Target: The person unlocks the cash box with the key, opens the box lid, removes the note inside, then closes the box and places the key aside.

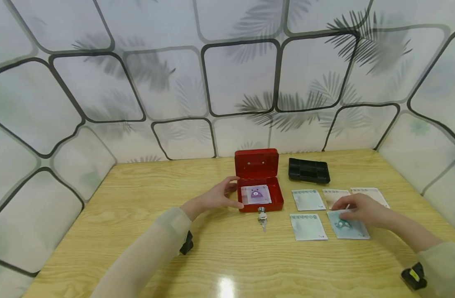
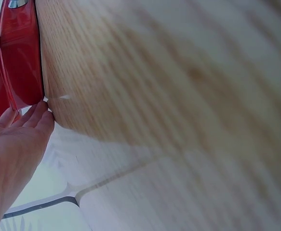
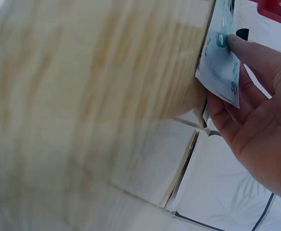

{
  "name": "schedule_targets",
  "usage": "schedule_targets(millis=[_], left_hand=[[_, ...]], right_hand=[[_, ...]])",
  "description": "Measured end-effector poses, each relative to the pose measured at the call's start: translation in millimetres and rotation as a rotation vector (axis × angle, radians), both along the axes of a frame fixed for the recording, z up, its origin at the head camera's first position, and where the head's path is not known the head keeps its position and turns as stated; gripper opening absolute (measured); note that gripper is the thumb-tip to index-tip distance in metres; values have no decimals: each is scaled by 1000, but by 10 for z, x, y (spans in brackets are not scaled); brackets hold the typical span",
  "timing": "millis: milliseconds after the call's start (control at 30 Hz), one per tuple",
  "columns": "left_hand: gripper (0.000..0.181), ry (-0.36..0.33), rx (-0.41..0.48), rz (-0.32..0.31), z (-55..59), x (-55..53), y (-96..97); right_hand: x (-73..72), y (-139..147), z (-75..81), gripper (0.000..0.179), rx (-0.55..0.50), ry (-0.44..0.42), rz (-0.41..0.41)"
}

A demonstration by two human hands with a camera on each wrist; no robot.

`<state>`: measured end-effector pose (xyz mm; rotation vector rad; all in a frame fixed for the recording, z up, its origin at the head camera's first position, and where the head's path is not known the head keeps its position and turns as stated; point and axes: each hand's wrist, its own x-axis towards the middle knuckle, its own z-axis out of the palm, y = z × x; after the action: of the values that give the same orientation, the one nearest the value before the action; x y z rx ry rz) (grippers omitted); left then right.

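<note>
A red cash box (image 1: 276, 198) stands on the table with its lid up. Purple play banknotes (image 1: 258, 194), printed with a cartoon creature, lie inside. My left hand (image 1: 216, 198) holds the box at its left side, thumb by the front corner and fingers farther back; the left wrist view shows fingertips (image 2: 36, 113) touching the red wall. With my right hand (image 1: 365, 210) I pinch the upper edge of a teal play banknote (image 1: 352, 231). In the right wrist view that note (image 3: 220, 72) bends up between thumb and fingers. Keys (image 1: 263, 219) hang from the box's front lock.
A black compartment tray (image 1: 309, 170) sits behind the notes, right of the box. Pale green notes (image 1: 308, 200) (image 1: 308, 227) lie between box and right hand. Pinkish notes (image 1: 333, 195) (image 1: 372, 195) lie behind that hand. A patterned curtain (image 1: 242, 78) rises along the table's back.
</note>
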<state>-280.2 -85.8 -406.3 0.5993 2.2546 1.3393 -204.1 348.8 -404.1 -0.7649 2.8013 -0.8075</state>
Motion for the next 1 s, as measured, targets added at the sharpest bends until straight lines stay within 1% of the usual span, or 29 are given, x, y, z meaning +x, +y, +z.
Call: schedule_targets(millis=[433, 700, 767, 833, 1000], left_hand=[[81, 15, -13, 2, -12, -6, -2], [80, 8, -1, -2, 10, 8, -4], [80, 9, -1, -2, 14, 12, -2], [80, 12, -3, -3, 16, 15, -2], [81, 10, -7, -4, 22, 19, -8]], right_hand=[[49, -93, 38, 15, 70, -54, -119], [54, -107, 36, 15, 60, -60, -143], [53, -110, 40, 15, 55, -52, -141], [53, -124, 50, 15, 44, -26, -136], [10, -237, 114, 14, -41, 37, -127]])
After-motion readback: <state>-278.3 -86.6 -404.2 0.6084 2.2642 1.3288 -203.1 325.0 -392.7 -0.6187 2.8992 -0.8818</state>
